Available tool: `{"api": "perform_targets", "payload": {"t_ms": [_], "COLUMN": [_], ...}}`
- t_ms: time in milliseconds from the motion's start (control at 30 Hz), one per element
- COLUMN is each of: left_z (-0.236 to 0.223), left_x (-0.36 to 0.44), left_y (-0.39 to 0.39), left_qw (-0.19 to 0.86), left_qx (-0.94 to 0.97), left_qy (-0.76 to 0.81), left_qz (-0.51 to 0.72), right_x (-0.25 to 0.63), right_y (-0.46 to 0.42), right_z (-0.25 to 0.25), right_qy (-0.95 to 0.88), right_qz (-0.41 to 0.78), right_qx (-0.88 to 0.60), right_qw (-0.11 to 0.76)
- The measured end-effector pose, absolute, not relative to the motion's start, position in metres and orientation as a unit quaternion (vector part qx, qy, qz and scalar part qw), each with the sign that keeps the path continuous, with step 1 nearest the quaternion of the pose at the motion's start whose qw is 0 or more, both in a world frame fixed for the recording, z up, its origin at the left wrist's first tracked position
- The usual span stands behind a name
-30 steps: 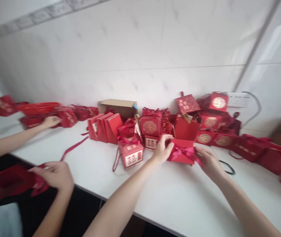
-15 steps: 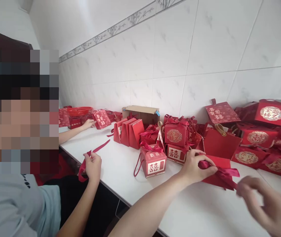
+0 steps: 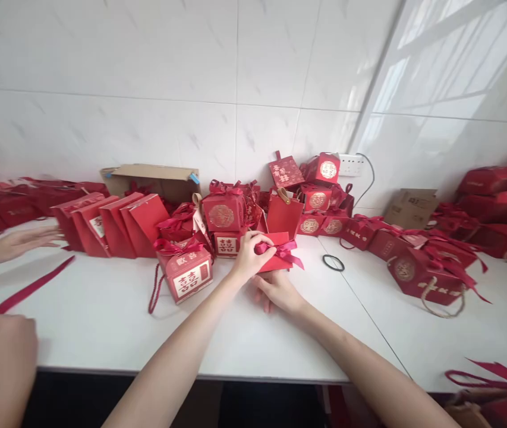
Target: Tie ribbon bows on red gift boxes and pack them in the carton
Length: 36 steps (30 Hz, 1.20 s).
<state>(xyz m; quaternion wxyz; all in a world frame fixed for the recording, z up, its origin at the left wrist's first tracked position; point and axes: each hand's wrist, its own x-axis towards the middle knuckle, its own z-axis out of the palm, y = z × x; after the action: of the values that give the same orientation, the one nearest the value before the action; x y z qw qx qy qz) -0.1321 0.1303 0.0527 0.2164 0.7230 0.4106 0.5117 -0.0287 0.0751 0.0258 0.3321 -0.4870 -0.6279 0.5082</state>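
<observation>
A red gift box (image 3: 274,265) with a dark red ribbon bow (image 3: 284,251) is between my two hands, at the table's middle. My left hand (image 3: 253,255) pinches a loop of the bow between thumb and fingers. My right hand (image 3: 277,291) lies against the box's lower near edge, palm turned up and fingers curled beneath it; part of its grip is hidden. Left of my hands stands a red box with a bow and rope handle (image 3: 186,270). Right behind the held box leans an upright red bag with a tan loop (image 3: 283,214).
Several flat red boxes (image 3: 141,220) stand in a row at left, before a cardboard carton (image 3: 155,173). Co-workers' hands (image 3: 3,351) and a loose ribbon (image 3: 34,285) are at the left. A dark ring (image 3: 333,263) and stacked red boxes (image 3: 427,267) lie right.
The view has swung right. My right hand has gone from the ribbon's tail to the box's underside. My left hand still holds the bow.
</observation>
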Motion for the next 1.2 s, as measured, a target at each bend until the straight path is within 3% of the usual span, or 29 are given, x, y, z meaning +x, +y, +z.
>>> {"api": "perform_targets", "payload": {"t_ms": [333, 533, 900, 1200], "left_z": [0.052, 0.052, 0.05, 0.046], "left_x": [-0.13, -0.127, -0.137, -0.139], "left_y": [0.131, 0.126, 0.128, 0.128], "left_qw": [0.199, 0.195, 0.242, 0.249], "left_qx": [0.722, 0.708, 0.731, 0.739], "left_qy": [0.429, 0.448, 0.406, 0.397], "left_qz": [0.506, 0.51, 0.491, 0.484], "right_x": [-0.034, -0.034, -0.035, -0.025], "right_y": [0.078, 0.074, 0.074, 0.077], "right_z": [0.026, 0.033, 0.04, 0.043], "right_qy": [-0.519, -0.485, -0.442, -0.433], "right_qz": [0.619, 0.666, 0.638, 0.689], "right_qx": [-0.443, -0.43, -0.486, -0.436], "right_qw": [0.388, 0.37, 0.401, 0.384]}}
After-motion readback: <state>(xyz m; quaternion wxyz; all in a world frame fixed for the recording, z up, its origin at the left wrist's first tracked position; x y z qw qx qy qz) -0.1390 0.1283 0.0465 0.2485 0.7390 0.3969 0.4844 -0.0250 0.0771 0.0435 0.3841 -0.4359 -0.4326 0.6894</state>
